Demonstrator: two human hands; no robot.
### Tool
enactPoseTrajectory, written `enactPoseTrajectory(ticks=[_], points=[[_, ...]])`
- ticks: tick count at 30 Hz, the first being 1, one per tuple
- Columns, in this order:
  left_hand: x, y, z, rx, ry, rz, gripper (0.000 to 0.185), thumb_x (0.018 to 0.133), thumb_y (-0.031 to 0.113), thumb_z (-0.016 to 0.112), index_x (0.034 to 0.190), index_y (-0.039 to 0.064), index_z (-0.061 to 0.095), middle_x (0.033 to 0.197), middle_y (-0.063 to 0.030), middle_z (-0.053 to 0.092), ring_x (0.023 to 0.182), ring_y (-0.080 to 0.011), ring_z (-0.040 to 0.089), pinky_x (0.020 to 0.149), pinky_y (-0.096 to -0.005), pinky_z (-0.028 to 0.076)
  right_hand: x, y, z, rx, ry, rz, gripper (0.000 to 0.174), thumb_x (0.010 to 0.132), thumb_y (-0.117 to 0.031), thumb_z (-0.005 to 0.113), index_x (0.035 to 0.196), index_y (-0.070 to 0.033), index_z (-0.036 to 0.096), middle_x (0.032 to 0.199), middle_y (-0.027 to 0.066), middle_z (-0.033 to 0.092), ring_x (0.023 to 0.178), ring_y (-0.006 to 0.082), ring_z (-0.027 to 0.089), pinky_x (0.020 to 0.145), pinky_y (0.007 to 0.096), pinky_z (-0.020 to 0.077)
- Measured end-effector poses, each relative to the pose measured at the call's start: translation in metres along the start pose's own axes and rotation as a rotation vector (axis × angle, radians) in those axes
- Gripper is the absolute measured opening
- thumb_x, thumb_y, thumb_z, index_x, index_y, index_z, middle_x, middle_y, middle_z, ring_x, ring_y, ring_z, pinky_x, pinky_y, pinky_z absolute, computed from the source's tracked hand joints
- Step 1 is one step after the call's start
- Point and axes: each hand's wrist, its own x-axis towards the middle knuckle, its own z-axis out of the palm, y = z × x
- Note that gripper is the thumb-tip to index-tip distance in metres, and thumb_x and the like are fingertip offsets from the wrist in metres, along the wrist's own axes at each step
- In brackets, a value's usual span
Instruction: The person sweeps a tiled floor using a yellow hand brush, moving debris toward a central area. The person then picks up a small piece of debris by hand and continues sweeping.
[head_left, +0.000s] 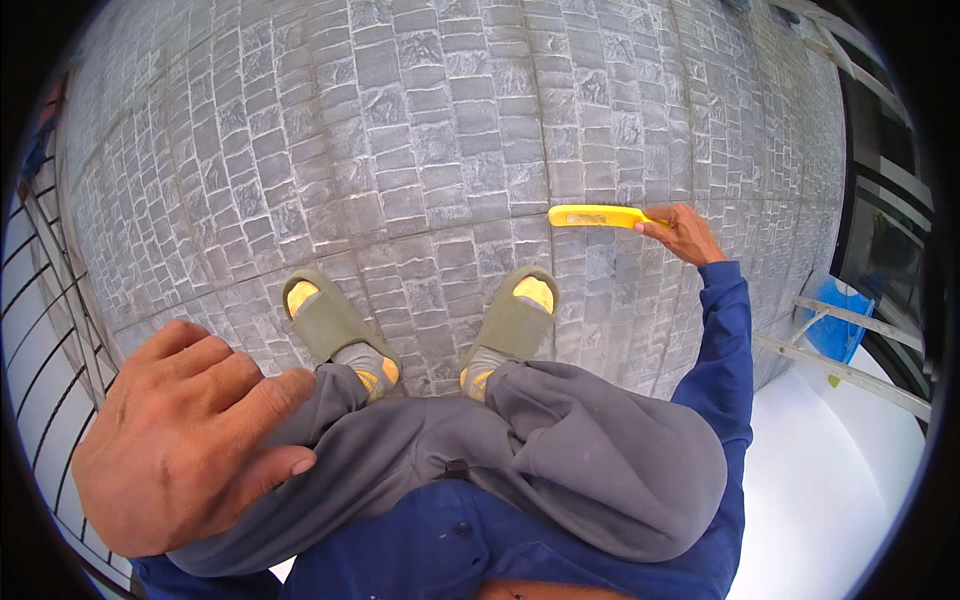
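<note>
My right hand (686, 232) grips the narrow handle end of a yellow plastic brush (600, 216), low over the floor ahead and to the right of my feet. The brush's flat back faces up, with a worn patch on it. A thin dark fringe shows along its far edge; the rest of the underside is hidden. Raised over my left knee, my left hand (184, 442) is loosely curled with its back up. Its thumb stands apart from the index finger, and nothing shows in it. Under the brush lies grey stone-patterned paving (450, 150) with pale joints.
My feet, in olive slide sandals (326, 319) and grey-yellow socks, stand on the paving. Black metal railings (56, 360) run along the left. At right are a metal ladder (840, 367), a blue object (836, 322) behind it and a dark-framed glass door or window (881, 240).
</note>
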Motion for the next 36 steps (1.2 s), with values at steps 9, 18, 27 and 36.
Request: enactPoseTrajectory(ticks=[9,18,27,36], points=[[0.025,0.015,-0.011,0.015,-0.013,0.059,0.047,0.090,0.046,0.065,0.110,0.004,0.065,0.073,-0.0086,0.057,0.070,-0.0257,0.056,0.075,-0.0411,0.042,0.050,-0.251,0.145,0.002,0.268,-0.571,0.036,0.088,-0.045,0.070,0.087,-0.009,0.073,0.074,0.0157,0.069,0.073,0.0351,0.069,0.064,0.0473,0.0511],[0.003,0.001,-0.005,0.079,0.001,-0.030,0.048,0.091,0.047,0.064,0.110,0.003,0.065,0.072,-0.0079,0.057,0.068,-0.0248,0.057,0.076,-0.0409,0.042,0.016,-0.095,0.045,-0.112,0.210,-0.240,0.044,0.088,-0.051,0.070,0.106,-0.012,0.078,0.078,0.0145,0.072,0.074,0.0345,0.069,0.066,0.0454,0.0523],[0.004,0.002,-0.003,0.067,-0.024,-0.019,0.048,0.093,0.047,0.063,0.111,0.003,0.065,0.072,-0.0081,0.057,0.069,-0.0250,0.057,0.078,-0.0406,0.043,0.021,-0.098,0.046,-0.104,0.121,-0.209,0.050,0.087,-0.055,0.070,0.110,-0.011,0.077,0.084,0.0165,0.073,0.076,0.0341,0.070,0.068,0.0451,0.0535],[0.015,0.016,-0.009,0.087,-0.017,0.051,0.044,0.091,0.041,0.067,0.113,0.003,0.064,0.076,-0.0091,0.059,0.070,-0.0255,0.057,0.078,-0.0408,0.042,0.056,-0.225,0.134,-0.032,0.318,-0.619,0.037,0.084,-0.046,0.072,0.088,-0.009,0.076,0.078,0.0145,0.072,0.072,0.0348,0.070,0.064,0.0460,0.0527]])
